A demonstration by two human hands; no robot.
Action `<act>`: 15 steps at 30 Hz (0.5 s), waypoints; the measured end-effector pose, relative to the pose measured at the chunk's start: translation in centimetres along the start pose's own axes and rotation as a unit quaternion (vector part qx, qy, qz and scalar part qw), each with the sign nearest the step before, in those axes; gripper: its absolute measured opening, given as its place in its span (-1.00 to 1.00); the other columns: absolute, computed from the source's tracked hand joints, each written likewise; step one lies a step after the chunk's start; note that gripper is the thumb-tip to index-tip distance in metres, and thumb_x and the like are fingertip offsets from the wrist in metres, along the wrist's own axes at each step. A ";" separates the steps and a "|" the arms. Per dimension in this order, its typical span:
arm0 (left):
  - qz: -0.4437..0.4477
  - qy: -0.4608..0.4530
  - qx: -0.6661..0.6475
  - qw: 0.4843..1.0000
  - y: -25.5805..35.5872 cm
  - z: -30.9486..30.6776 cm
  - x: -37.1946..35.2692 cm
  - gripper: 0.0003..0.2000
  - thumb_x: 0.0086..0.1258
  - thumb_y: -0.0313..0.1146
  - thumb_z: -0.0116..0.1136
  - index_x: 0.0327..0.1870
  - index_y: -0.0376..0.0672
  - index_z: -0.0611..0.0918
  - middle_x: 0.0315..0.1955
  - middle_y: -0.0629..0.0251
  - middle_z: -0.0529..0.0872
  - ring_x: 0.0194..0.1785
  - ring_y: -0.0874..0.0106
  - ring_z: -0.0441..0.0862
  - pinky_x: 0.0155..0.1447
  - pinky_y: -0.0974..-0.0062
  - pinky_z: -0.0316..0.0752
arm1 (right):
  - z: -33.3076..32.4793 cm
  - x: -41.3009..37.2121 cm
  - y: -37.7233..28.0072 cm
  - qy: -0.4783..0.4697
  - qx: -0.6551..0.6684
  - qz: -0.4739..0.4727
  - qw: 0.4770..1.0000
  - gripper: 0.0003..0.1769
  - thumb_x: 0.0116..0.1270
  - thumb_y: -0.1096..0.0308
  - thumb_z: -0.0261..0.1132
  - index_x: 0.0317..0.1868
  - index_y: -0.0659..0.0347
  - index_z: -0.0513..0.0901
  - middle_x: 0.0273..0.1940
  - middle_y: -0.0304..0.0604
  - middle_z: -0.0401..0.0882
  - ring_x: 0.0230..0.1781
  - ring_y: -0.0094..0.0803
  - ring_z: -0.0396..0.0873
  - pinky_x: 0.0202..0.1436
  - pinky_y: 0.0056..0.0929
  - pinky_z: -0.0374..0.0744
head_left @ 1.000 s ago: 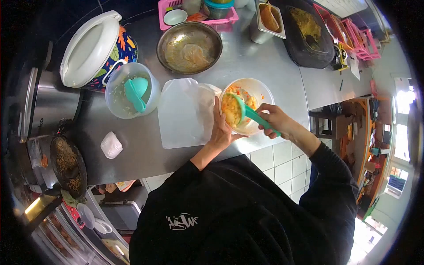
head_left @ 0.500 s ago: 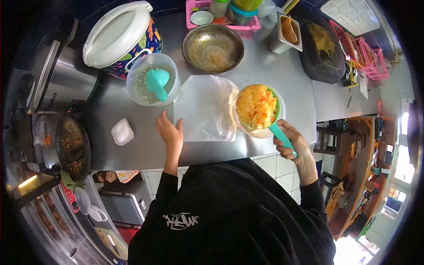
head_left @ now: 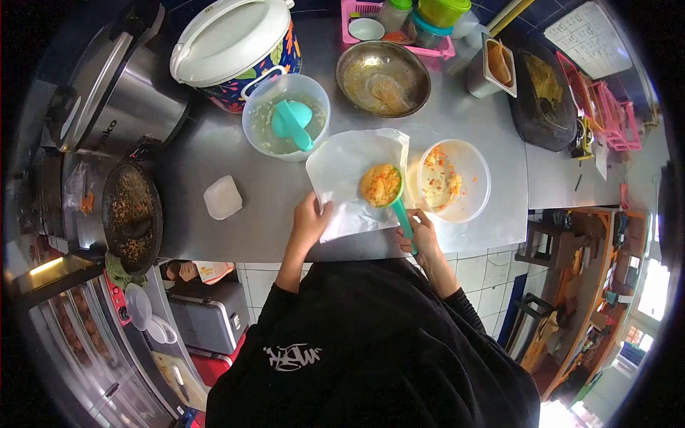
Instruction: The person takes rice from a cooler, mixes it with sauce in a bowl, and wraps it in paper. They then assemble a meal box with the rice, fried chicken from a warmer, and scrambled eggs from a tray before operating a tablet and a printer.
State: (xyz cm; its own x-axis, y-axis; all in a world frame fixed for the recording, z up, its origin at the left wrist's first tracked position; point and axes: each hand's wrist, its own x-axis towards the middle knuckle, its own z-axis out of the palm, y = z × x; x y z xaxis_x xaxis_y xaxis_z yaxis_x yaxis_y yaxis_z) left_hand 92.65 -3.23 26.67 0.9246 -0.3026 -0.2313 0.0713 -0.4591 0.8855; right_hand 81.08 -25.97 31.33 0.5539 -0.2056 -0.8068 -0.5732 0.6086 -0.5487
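Observation:
My right hand (head_left: pixel 426 241) grips the teal handle of a green scoop (head_left: pixel 403 222). Its bowl is heaped with orange-yellow food (head_left: pixel 380 185) with red bits, and it overlaps the white paper sheet (head_left: pixel 341 160) in this view. My left hand (head_left: pixel 311 220) pinches the sheet's lower left edge, thumb on top and the other fingers partly hidden. Just right of the sheet stands a clear plastic tub (head_left: pixel 479 189) with bits of the same food on its bottom and side.
A tub (head_left: pixel 251 135) with a turquoise scoop (head_left: pixel 291 123) stands behind the sheet. Nearby are a small white packet (head_left: pixel 223 197), a metal pan (head_left: pixel 349 71), a patterned pot (head_left: pixel 214 89) and a dark frying pan (head_left: pixel 132 221). A steel container (head_left: pixel 485 82) stands at back right.
My right hand has carried the loaded scoop left from over the clear tub to the sheet. My left hand has closed on the sheet's edge. The whole view has shifted slightly.

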 end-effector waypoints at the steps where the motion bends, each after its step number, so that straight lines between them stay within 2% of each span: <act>1: -0.006 -0.019 -0.028 0.999 0.2 -0.1 -0.7 -0.79 0.25 -0.34 0.20 -0.21 -0.28 0.54 -0.38 0.07 0.67 -0.28 0.20 0.63 -0.15 0.32 0.50 | 0.5 -0.1 0.0 0.027 -0.039 -0.025 0.999 -0.88 0.49 0.30 -0.04 -0.07 0.10 0.35 -0.54 -0.18 0.38 -0.73 -0.56 0.29 -0.79 -0.60 0.21; 3: -0.018 -0.059 -0.084 0.995 0.7 0.0 -2.3 -0.75 0.30 -0.34 0.16 -0.09 -0.30 0.53 -0.37 0.07 0.69 -0.32 0.31 0.67 -0.20 0.40 0.54 | 1.6 -0.5 -0.1 0.083 -0.115 -0.074 0.987 -0.87 0.48 0.28 -0.02 -0.08 0.11 0.35 -0.57 -0.20 0.38 -0.72 -0.56 0.34 -0.79 -0.59 0.24; 4: -0.023 -0.081 -0.156 0.984 1.5 0.3 -3.0 -0.70 0.34 -0.36 0.14 0.04 -0.28 0.49 -0.31 0.17 0.69 -0.22 0.49 0.63 -0.16 0.47 0.52 | 1.6 -0.4 0.1 0.098 -0.160 -0.097 0.977 -0.85 0.45 0.35 0.02 -0.03 0.15 0.36 -0.60 -0.07 0.45 -0.75 -0.32 0.43 -0.76 -0.39 0.32; 5: 0.011 -0.084 -0.186 0.979 1.1 1.0 -3.4 -0.69 0.37 -0.42 0.08 0.10 -0.30 0.46 -0.22 0.22 0.68 -0.15 0.55 0.60 -0.09 0.51 0.51 | 1.7 0.1 0.9 0.121 -0.255 -0.193 0.940 -0.82 0.44 0.36 0.04 0.01 0.14 0.36 -0.62 -0.06 0.46 -0.77 -0.29 0.42 -0.75 -0.36 0.33; 7: 0.031 -0.092 -0.258 0.961 0.8 2.1 -3.6 -0.70 0.40 -0.47 0.02 0.11 -0.34 0.43 -0.16 0.23 0.64 -0.13 0.56 0.56 -0.06 0.54 0.47 | 1.8 1.0 2.8 0.162 -0.427 -0.372 0.808 -0.74 0.42 0.38 0.07 0.09 0.13 0.36 -0.65 -0.04 0.47 -0.79 -0.25 0.42 -0.71 -0.31 0.34; 8: 0.025 -0.103 -0.258 0.960 0.5 2.3 -3.7 -0.70 0.41 -0.48 -0.01 0.12 -0.34 0.41 -0.11 0.25 0.61 -0.05 0.55 0.53 0.02 0.53 0.43 | 3.4 -0.2 2.5 0.182 -0.466 -0.398 0.769 -0.65 0.38 0.48 0.05 0.17 0.17 0.33 -0.68 0.08 0.47 -0.71 0.00 0.48 -0.58 -0.16 0.41; 9: 0.019 -0.114 -0.259 0.959 0.2 2.5 -3.8 -0.71 0.43 -0.49 -0.04 0.14 -0.35 0.40 -0.05 0.26 0.58 0.03 0.54 0.49 0.10 0.52 0.38 | 4.3 -0.8 2.6 0.175 -0.477 -0.398 0.764 -0.53 0.37 0.51 0.05 0.28 0.13 0.28 -0.53 0.12 0.55 -0.57 0.11 0.53 -0.51 -0.09 0.46; 10: 0.013 -0.125 -0.260 0.957 0.2 2.5 -4.0 -0.71 0.44 -0.51 -0.07 0.15 -0.35 0.39 0.00 0.27 0.54 0.11 0.53 0.45 0.18 0.50 0.34 | 5.0 -1.1 3.2 0.181 -0.512 -0.392 0.743 -0.47 0.36 0.51 0.06 0.33 0.09 0.23 -0.45 0.11 0.57 -0.52 0.10 0.55 -0.49 -0.06 0.48; 12: 0.003 -0.120 -0.261 0.958 0.2 2.3 -4.7 -0.71 0.44 -0.50 -0.07 0.15 -0.34 0.39 -0.01 0.29 0.54 0.10 0.54 0.45 0.18 0.53 0.33 | 5.9 -2.0 4.0 0.160 -0.589 -0.353 0.709 -0.32 0.31 0.51 0.12 0.42 -0.01 0.17 -0.29 0.04 0.55 -0.45 0.01 0.57 -0.45 -0.06 0.53; 15: -0.031 -0.122 -0.194 0.973 -1.9 1.9 -5.5 -0.71 0.45 -0.49 -0.08 0.16 -0.29 0.38 -0.01 0.28 0.54 0.06 0.52 0.49 0.15 0.51 0.39 | 5.2 -1.0 6.5 0.139 -0.632 -0.399 0.650 -0.24 0.22 0.48 0.15 0.44 -0.10 0.16 -0.30 -0.05 0.49 -0.42 -0.10 0.61 -0.44 -0.19 0.59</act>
State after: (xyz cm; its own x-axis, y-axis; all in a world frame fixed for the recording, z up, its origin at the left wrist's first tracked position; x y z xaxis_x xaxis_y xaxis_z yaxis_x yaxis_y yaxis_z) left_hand 86.67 -2.33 25.53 0.8016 -0.4948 -0.3356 0.3031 -0.1476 0.9415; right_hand 79.90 -17.80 29.73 0.9494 -0.3069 -0.0667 -0.3060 -0.8560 -0.4168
